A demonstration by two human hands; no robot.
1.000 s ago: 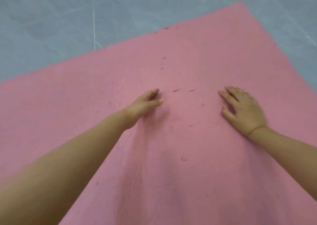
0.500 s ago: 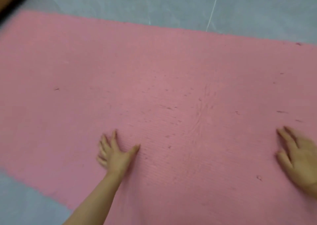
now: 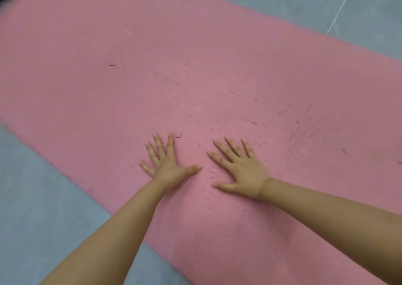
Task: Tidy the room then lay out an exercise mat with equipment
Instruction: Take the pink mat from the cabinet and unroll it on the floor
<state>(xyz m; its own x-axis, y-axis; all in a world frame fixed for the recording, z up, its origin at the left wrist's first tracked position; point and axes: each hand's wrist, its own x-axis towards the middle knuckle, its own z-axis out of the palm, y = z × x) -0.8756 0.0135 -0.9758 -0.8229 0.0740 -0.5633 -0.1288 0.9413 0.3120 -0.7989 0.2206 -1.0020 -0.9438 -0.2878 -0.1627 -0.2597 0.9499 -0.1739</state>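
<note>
There is only one view, from a camera on the person's head, looking forward and steeply down. It is close to the pink exercise mat [image 3: 195, 78], which crosses the picture diagonally, with grey floor [image 3: 39, 197] at the lower left and upper right. Both forearms enter from the bottom edge.

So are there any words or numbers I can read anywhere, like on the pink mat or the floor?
None: no words, numbers, labels or signs show anywhere.
The pink mat has only small dark flecks and ridges, no print.
The grey floor shows only a pale line.
The left hand and right hand carry no writing.
</note>
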